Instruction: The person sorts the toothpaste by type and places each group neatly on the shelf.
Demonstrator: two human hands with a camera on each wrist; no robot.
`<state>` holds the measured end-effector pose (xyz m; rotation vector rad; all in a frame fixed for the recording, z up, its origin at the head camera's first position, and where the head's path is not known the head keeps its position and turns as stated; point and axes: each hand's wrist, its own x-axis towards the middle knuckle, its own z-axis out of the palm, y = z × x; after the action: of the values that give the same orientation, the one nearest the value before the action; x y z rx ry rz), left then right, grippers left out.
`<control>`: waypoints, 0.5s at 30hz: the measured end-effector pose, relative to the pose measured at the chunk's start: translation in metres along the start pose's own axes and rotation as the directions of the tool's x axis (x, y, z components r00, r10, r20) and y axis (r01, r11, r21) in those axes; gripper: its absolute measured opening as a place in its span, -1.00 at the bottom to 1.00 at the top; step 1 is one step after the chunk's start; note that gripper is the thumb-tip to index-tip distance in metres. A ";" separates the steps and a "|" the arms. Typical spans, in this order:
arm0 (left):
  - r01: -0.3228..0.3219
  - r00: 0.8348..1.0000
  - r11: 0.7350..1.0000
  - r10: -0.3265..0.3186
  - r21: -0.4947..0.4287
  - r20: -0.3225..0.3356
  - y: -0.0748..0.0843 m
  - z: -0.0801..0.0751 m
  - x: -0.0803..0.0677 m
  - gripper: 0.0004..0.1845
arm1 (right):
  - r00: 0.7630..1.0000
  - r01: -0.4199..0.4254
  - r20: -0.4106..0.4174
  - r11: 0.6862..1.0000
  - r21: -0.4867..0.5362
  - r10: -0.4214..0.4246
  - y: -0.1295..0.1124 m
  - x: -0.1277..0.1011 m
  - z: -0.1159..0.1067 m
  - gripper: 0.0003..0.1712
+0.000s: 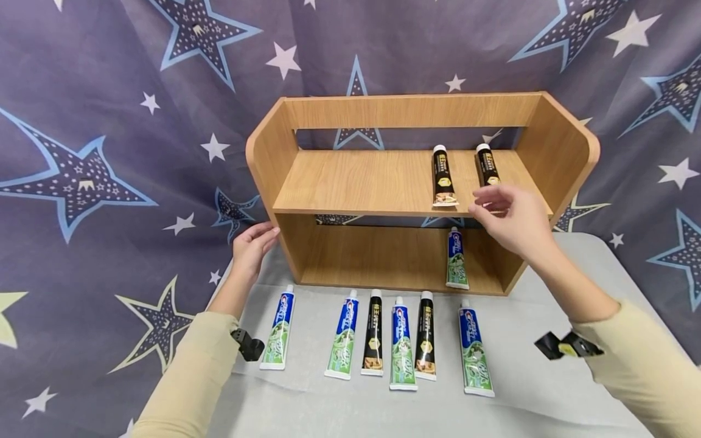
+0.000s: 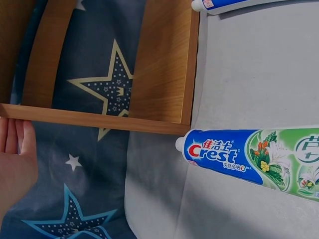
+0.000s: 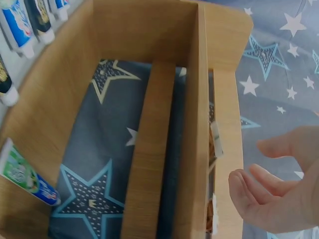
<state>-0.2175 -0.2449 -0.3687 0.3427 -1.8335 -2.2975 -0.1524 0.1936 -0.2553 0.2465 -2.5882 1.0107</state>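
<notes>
A two-tier wooden shelf [image 1: 350, 182] stands on the table. My left hand [image 1: 252, 249] touches its left side panel with straight fingers; in the left wrist view those fingers [image 2: 11, 137] meet the panel's edge. My right hand [image 1: 515, 222] hovers at the front of the upper tier, thumb and fingers apart with nothing between them. Just behind it lies a black toothpaste tube [image 1: 487, 164], its lower end partly hidden by the hand. Another black toothpaste tube [image 1: 442, 173] lies to its left. On the lower tier is a blue-green Crest toothpaste tube [image 1: 457, 261].
Before the shelf, a row of tubes lies on the grey-white tablecloth [image 1: 306, 401]: several Crest tubes [image 1: 278, 331] with two black tubes [image 1: 373, 334] among them. A star-patterned curtain [image 1: 109, 91] hangs behind.
</notes>
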 end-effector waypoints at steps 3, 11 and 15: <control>-0.008 1.000 1.000 0.008 0.007 -0.012 0.001 0.000 0.000 -0.77 | 1.000 -0.003 0.011 1.000 -0.007 0.003 0.006 -0.018 0.003 -0.66; -0.005 1.000 1.000 0.005 0.011 -0.022 0.000 0.001 0.001 -0.77 | 0.997 -0.059 0.048 0.998 0.006 0.058 0.042 -0.049 0.026 -0.72; -0.003 1.000 1.000 0.003 0.000 -0.024 -0.001 0.001 0.000 -0.75 | 0.989 -0.110 0.096 0.994 -0.011 0.110 0.061 -0.061 0.040 -0.73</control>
<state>-0.2183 -0.2434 -0.3693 0.3658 -1.8212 -2.2809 -0.1238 0.2128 -0.3443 0.1564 -2.7175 1.0538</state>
